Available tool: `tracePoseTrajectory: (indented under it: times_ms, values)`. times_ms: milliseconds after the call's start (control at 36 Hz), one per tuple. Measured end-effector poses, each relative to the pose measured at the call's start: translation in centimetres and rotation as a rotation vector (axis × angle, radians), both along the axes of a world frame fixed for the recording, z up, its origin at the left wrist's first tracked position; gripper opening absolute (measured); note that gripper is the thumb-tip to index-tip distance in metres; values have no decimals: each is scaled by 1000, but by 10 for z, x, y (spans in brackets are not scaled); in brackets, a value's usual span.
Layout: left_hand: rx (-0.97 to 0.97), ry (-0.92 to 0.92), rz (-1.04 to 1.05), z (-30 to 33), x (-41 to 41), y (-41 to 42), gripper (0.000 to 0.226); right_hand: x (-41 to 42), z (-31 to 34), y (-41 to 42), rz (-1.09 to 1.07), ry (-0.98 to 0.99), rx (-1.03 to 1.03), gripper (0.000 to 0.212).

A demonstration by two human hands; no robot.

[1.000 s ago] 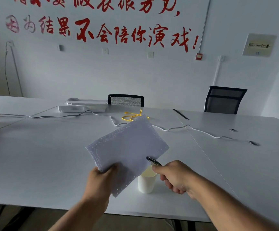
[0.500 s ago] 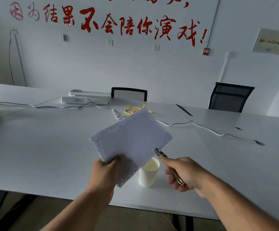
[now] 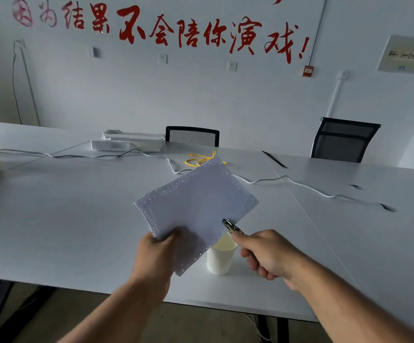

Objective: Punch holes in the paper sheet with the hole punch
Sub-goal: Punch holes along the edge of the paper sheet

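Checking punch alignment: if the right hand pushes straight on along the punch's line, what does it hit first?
Most likely the paper sheet: the hole punch in the right hand already has its head at the sheet's right edge, though depth is hard to judge.

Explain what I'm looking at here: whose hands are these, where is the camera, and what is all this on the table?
No machine here: a person wears a camera on the head, looking down at their own bare hands. The left hand holds up a paper sheet already dotted with holes along its edges. The right hand grips a metal hole punch whose tip meets the sheet's right edge. On the white table stand a white cup, a yellow cable and a white cord.
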State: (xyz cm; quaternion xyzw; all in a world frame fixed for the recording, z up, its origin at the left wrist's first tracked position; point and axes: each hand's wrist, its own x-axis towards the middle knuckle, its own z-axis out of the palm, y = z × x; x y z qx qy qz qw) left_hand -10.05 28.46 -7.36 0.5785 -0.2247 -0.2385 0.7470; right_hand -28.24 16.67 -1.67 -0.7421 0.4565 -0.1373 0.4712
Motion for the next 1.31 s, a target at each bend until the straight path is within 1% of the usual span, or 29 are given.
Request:
tracePoseTrajectory:
  times_ms: [250, 444, 556, 722, 861, 1028, 1167, 1306]
  values:
    - [-7, -13, -13, -4, 1, -3, 21, -2, -1, -2, -8, 1, 16, 51]
    - [-18, 9, -28, -1, 0, 0, 16, -1, -2, -2, -10, 3, 16, 51]
    - [-6, 15, -21, -1, 0, 0, 25, 1, -2, -2, -9, 4, 17, 51]
    - [-10, 22, -15, -3, 2, -2, 14, 2, -4, -1, -17, 1, 3, 50]
    - [0, 23, -21, -5, 3, -2, 25, 2, -4, -1, -14, -2, 16, 50]
    - [-3, 14, -15, -2, 1, -3, 29, -2, -2, -2, -35, -36, 45, 50]
    - [-1, 8, 24, -4, 1, -6, 17, -6, -4, -4, -34, -23, 26, 51]
    - [-21, 17, 16, -4, 0, -7, 20, -3, -5, 3, 3, -9, 11, 48]
